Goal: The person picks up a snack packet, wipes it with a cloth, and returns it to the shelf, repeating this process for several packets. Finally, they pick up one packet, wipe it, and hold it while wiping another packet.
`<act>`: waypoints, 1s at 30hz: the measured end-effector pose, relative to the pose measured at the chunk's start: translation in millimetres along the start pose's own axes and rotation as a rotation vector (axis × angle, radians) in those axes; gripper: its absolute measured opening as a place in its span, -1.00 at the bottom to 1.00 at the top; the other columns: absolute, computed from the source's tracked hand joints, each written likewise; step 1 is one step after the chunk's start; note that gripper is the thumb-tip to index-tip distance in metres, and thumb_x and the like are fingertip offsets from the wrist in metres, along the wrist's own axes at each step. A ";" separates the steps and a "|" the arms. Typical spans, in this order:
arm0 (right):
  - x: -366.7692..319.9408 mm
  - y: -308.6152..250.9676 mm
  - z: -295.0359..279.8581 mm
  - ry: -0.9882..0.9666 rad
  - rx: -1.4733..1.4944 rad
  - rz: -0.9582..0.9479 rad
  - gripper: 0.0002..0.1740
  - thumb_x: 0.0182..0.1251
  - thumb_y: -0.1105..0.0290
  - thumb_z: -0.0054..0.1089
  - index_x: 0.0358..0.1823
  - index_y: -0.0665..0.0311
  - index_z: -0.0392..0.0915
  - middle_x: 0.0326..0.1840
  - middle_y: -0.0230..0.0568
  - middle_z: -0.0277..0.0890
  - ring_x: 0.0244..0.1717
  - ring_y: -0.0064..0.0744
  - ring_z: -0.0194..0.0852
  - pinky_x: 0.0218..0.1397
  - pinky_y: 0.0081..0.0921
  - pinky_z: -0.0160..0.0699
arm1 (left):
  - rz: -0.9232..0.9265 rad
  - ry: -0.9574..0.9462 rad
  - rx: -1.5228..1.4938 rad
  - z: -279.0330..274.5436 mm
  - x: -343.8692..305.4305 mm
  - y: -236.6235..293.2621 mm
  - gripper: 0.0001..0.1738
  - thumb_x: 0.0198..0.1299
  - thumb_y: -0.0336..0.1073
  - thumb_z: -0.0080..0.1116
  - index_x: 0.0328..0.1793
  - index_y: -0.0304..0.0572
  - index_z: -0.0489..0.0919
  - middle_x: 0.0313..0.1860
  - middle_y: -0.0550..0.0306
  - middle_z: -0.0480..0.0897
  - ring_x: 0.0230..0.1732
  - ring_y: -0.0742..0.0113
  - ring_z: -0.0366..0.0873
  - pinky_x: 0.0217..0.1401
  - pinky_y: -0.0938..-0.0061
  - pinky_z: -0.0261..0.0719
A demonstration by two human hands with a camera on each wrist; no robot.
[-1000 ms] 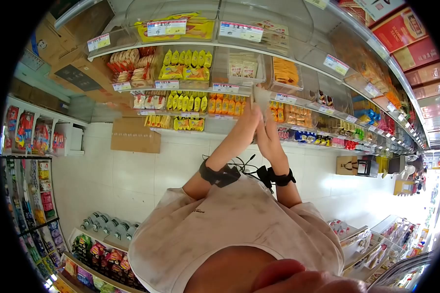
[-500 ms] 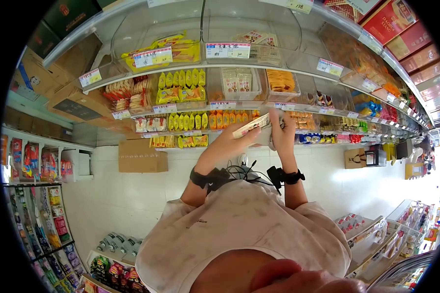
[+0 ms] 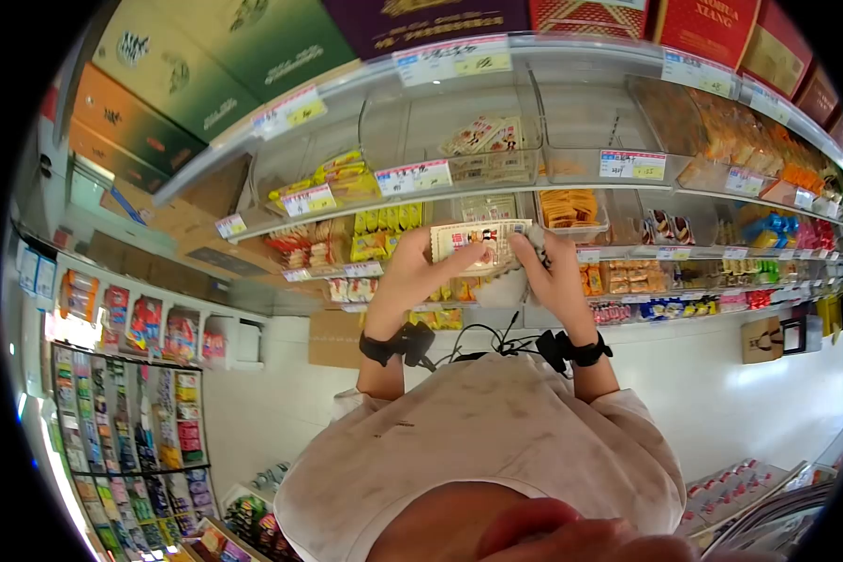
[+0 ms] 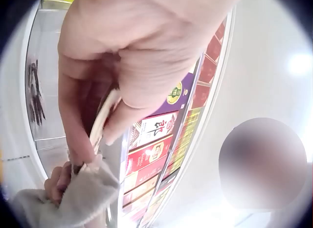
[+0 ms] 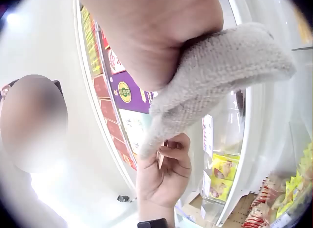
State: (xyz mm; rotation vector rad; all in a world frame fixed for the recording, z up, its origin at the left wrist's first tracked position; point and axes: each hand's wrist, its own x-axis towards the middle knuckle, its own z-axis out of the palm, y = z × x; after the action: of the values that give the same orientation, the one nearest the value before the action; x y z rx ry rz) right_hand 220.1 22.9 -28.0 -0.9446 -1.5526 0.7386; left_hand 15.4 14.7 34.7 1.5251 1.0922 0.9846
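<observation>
In the head view the left hand [image 3: 408, 286] grips a flat cream packet [image 3: 459, 238] printed with small figures, its thumb lying across the front. The right hand [image 3: 557, 281] pinches a light grey cloth [image 3: 504, 288], which hangs down between the hands against the packet's right end. Seen from the left wrist, the packet [image 4: 103, 115] is edge-on between thumb and fingers, and the cloth [image 4: 93, 191] touches its far end. The right wrist view has the knitted cloth [image 5: 210, 71] bunched in the right hand [image 5: 161, 37].
Shelves with clear bins stand in front, holding similar cream packets [image 3: 487, 137], yellow packets [image 3: 335, 178] and orange packets [image 3: 569, 208]. Boxed goods [image 3: 244, 56] line the top shelf. A cardboard box [image 3: 335, 337] sits on the floor below. Black cables [image 3: 482, 342] hang near the shirt.
The hands have moved apart from their pressed-together pose, and the packet's printed face has turned into view. The head view has shifted, with more of the upper shelf showing.
</observation>
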 end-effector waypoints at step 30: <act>54.3 2.6 -25.0 0.066 0.265 -0.037 -0.70 0.32 0.40 0.35 -0.03 0.43 0.53 -0.26 0.08 0.66 -0.32 -0.17 0.66 -0.20 -0.41 0.57 | 0.309 0.215 -0.032 23.2 84.1 20.8 -0.70 0.37 -0.51 0.20 0.20 -0.39 0.60 -0.01 0.11 0.70 -0.03 0.54 0.59 -0.03 0.67 0.52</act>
State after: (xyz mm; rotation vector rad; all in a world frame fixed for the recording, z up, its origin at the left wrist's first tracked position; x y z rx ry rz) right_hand 241.8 70.8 0.5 -0.7348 -1.3719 0.8546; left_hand 63.4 87.3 56.4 1.6194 0.9983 1.3977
